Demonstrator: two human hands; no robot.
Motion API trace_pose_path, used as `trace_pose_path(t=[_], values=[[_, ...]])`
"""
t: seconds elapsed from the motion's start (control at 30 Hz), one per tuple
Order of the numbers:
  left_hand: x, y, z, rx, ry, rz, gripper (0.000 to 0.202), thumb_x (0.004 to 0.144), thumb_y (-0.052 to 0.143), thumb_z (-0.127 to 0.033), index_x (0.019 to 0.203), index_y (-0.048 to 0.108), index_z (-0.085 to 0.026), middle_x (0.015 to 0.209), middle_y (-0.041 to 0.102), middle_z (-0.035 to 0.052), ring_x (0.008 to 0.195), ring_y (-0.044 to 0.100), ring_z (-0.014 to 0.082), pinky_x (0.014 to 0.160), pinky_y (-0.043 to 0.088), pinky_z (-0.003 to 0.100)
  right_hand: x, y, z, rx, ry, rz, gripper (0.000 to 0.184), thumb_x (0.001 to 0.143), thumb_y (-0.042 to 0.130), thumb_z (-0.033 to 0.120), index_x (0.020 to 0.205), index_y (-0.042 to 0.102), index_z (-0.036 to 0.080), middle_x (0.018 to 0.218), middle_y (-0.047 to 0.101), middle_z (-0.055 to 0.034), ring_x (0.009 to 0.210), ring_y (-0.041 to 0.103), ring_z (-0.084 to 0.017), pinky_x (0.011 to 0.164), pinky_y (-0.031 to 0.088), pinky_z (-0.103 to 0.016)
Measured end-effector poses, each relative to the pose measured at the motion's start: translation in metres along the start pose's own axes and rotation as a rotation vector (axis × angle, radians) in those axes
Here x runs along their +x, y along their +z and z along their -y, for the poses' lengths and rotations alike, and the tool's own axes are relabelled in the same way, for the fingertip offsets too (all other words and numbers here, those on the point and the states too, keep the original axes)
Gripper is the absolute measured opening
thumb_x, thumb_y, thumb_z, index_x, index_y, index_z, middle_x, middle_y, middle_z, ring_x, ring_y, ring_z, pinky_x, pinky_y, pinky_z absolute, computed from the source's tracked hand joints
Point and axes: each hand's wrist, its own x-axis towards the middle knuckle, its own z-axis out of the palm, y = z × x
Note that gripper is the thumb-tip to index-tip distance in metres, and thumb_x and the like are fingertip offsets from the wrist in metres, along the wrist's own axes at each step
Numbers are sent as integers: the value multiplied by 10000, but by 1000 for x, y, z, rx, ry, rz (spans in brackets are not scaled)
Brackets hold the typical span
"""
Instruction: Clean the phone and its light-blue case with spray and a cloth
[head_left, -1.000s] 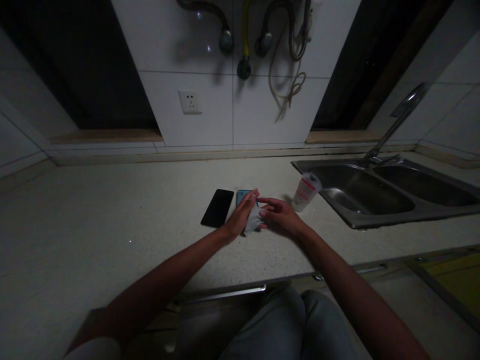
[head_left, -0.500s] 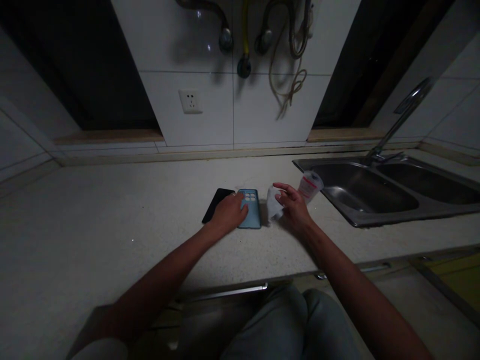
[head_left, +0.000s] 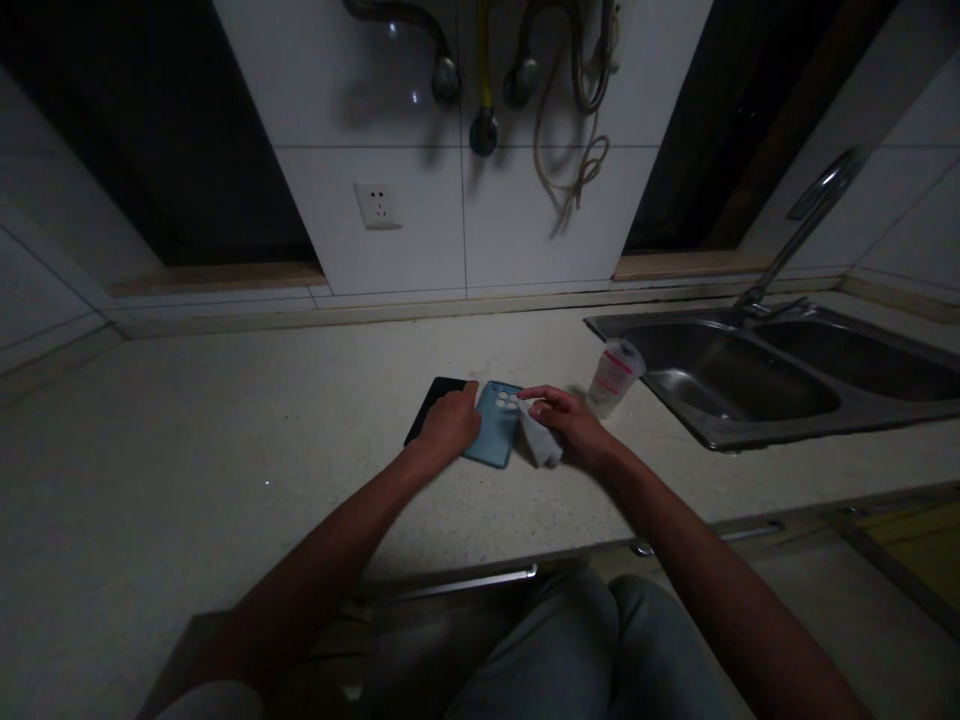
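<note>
Right hand (head_left: 574, 425) pinches white tissue (head_left: 541, 442) beside blue case (head_left: 491, 436). Left hand (head_left: 450, 422) at case's opposite edge; hold unclear. Black phone (head_left: 430, 402), partly hidden by left hand, lies outside case: separation seems done, remainder undetermined. Cup (head_left: 616, 374) beyond right hand.

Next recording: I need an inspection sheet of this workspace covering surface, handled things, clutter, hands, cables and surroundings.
Surface: pale countertop, dimly lit.
Handled things: blue phone case; white tissue; black phone, partly hidden.
Clutter: plastic cup beside the sink.
Hands: left hand over the phone, at the case's left edge, grip unclear; right hand holds the tissue at the case's right.
Cables: looped cord against the wall.
Surroundings: faucet, wall socket, yellow pipe.
</note>
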Motion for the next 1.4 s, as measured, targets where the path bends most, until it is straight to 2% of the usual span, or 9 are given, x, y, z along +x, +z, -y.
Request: trace_pose_path(t=[0.13,0.27,0.43,0.53,0.77,0.97,1.27,1.33,1.4], values=[[7,1,-2,-67,-94,25,389,637,704,-104,1016,648,-175,658,618,27,698,630,240,724,438,317,2,-1,-5,-55,36,56,468,682,806,420,1065,680,182,605,532,67,477,402,-69,459,266,-200],[16,3,0,-510,-312,114,338,602,717,-103,931,649,-136,583,590,-4,496,508,130,546,367,252,2,-3,-5,-30,-4,8,435,698,794,410,1053,685,185,627,546,59,491,416,-71,469,299,-206],[10,10,-3,-939,-386,444,293,512,579,-20,783,631,-118,726,658,70,676,621,172,678,496,287,-1,0,0,49,-13,-9,409,689,805,397,1023,696,186,678,591,34,546,482,-94,502,361,-225],[2,23,-6,-1111,-475,522,384,477,528,-19,830,627,-130,778,686,88,808,666,234,812,523,368,-2,1,2,66,-9,-26,413,682,818,387,1026,699,191,717,645,12,572,538,-111,526,410,-240],[-7,44,-9,-1309,-543,585,314,626,560,-86,928,644,-103,832,711,121,834,691,252,961,468,433,3,-4,4,71,-181,-269,439,693,809,415,1053,653,219,823,710,-31,665,649,-181,597,525,-326],[-6,45,-12,-1417,-501,613,363,900,502,-398,1093,648,-127,941,730,151,985,684,307,960,457,478,-9,6,1,-460,-595,-479,326,808,727,375,1104,676,247,1001,717,-79,831,666,-216,777,551,-389],[-2,46,1,-1545,-457,741,583,965,407,-568,1208,622,-84,1074,708,200,1078,651,329,1009,399,469,-1,-14,-1,-324,-645,-868,359,867,673,383,1174,634,201,1029,699,-73,889,690,-186,812,573,-352],[-3,46,0,-1561,-474,721,600,971,390,-569,1256,603,-86,1098,702,201,1084,648,332,1016,395,479,-1,-11,-6,-497,-700,-750,341,902,634,337,1219,630,213,1072,713,-84,921,700,-194,833,578,-360],[-4,45,-4,-1576,-506,674,599,981,361,-566,1268,601,-98,1093,704,193,1078,651,330,1021,398,490,-1,-7,-12,-747,-716,-470,284,921,596,273,1192,666,225,1115,731,-93,992,705,-222,893,576,-404]])
